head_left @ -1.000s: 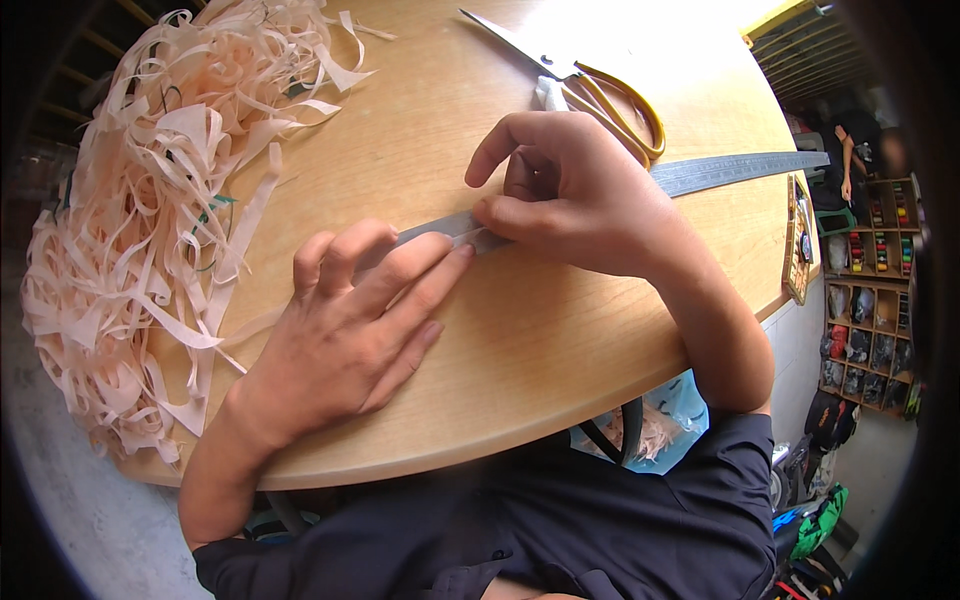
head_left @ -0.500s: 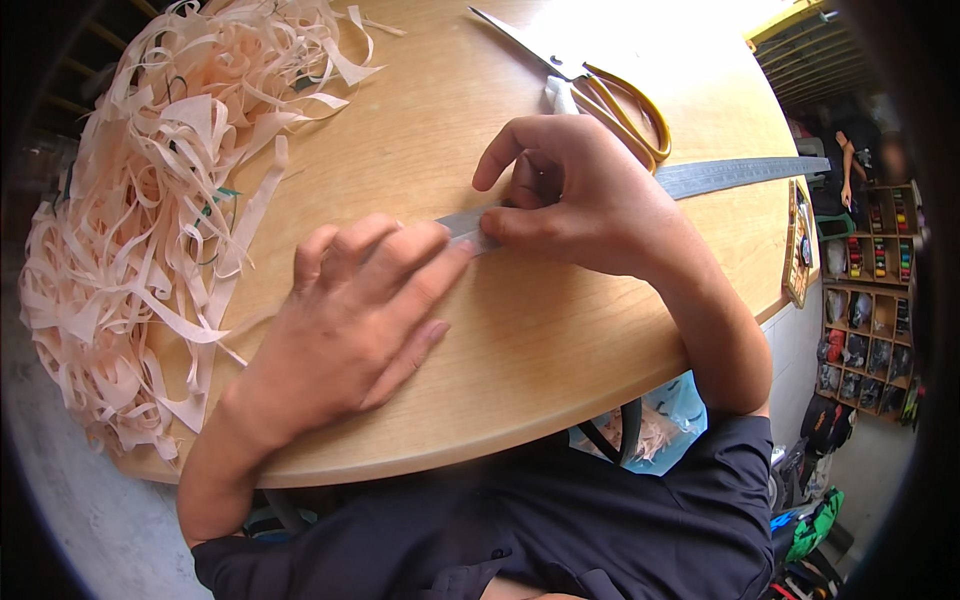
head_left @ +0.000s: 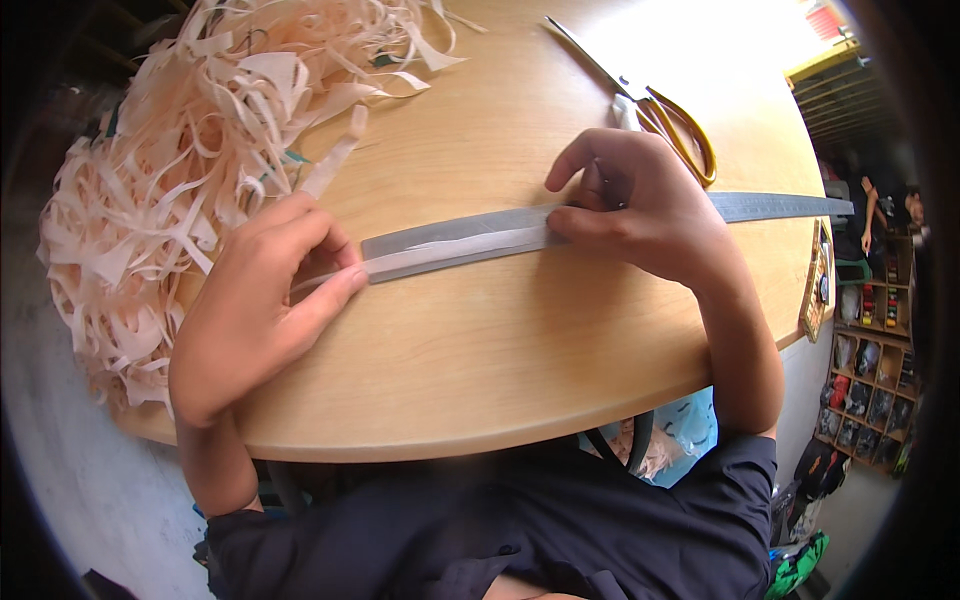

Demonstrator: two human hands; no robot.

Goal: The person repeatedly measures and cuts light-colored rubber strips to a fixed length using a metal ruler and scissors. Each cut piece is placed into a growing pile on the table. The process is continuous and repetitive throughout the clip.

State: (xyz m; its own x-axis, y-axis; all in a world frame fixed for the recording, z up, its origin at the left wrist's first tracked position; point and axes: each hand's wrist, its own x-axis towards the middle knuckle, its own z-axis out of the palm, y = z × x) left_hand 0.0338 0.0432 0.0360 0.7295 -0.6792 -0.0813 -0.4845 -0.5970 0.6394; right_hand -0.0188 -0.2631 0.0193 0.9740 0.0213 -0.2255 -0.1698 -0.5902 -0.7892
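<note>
A long metal ruler lies across the wooden table, with a narrow pale fabric strip stretched along it. At the ruler's left end, my left hand pinches the strip between thumb and fingertips. My right hand rests over the ruler farther right. Its thumb presses the strip against the metal, and its fingers curl above; what lies inside the curl is hidden. The ruler's far part emerges beyond my right wrist. Just past that hand lie large scissors with yellow handles, their blades pointing away to the left.
A big tangled heap of pale fabric strips covers the table's left side. A light blue bag holding pale scraps is below the table's front edge. At the right, a wooden frame-like object sits by the edge, with compartmented shelves beyond.
My left hand has moved left along the ruler, uncovering its left end and the strip, and now pinches the strip. My right thumb stays on the ruler. The whole view has shifted slightly.
</note>
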